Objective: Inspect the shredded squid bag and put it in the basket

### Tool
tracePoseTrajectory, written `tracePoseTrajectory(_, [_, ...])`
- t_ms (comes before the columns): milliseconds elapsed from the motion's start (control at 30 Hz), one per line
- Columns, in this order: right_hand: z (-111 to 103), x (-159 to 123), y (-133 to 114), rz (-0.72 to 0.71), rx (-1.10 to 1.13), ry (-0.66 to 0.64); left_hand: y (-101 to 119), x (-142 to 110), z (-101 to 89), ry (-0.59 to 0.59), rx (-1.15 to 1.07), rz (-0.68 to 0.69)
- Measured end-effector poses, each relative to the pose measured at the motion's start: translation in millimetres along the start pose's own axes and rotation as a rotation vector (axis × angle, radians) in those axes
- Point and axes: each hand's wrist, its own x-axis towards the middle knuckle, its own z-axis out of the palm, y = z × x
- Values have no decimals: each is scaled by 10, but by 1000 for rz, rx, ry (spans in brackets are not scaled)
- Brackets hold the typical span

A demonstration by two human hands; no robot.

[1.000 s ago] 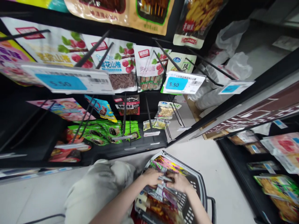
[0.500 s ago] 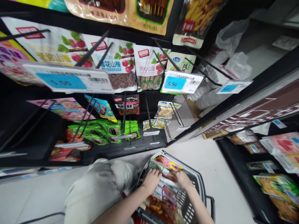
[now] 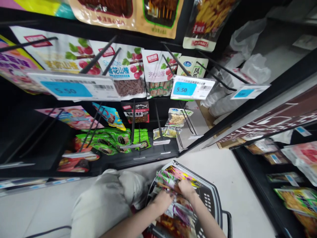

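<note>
Both my hands are down inside a shopping basket (image 3: 214, 191) filled with snack packets (image 3: 178, 214). My left hand (image 3: 162, 200) has its fingers curled onto the packets near the basket's middle. Just beyond it, my right hand (image 3: 186, 188) is closed on the edge of a packet; its fingertips are partly hidden. A green-and-white snack packet (image 3: 165, 178) leans at the far left inside the basket, beside the right hand. Yellow and pink packaging shows behind that hand. Brown-and-red packets lie nearer me, below my wrists.
My bent knee (image 3: 104, 198) is left of the basket. Ahead stands a shelf with hook rods, price tags (image 3: 192, 88) and hanging hawthorn snack bags (image 3: 158, 72). Green packets (image 3: 106, 140) lie on its bottom ledge. Another stocked shelf (image 3: 262, 185) stands right, across pale floor.
My left hand has shifted slightly toward me and its fingers have curled in. The right hand has moved left and forward, and the green packet stands out more at the far left.
</note>
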Motion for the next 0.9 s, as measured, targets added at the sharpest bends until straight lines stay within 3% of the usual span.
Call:
tracePoseTrajectory(200, [-72, -168, 199, 64, -42, 70, 2, 18, 26, -19, -11, -8])
tracePoseTrajectory(367, [-40, -234, 101, 51, -62, 95, 12, 35, 19, -22, -19, -16])
tracePoseTrajectory(567, [164, -27, -47, 12, -46, 40, 11, 24, 19, -16, -29, -17])
tracePoseTrajectory(733, [283, 157, 39, 20, -21, -49, 4, 18, 19, -26, -44, -18])
tracePoseTrajectory(900, [262, 264, 159, 62, 15, -88, -47, 10, -16, -36, -97, -13])
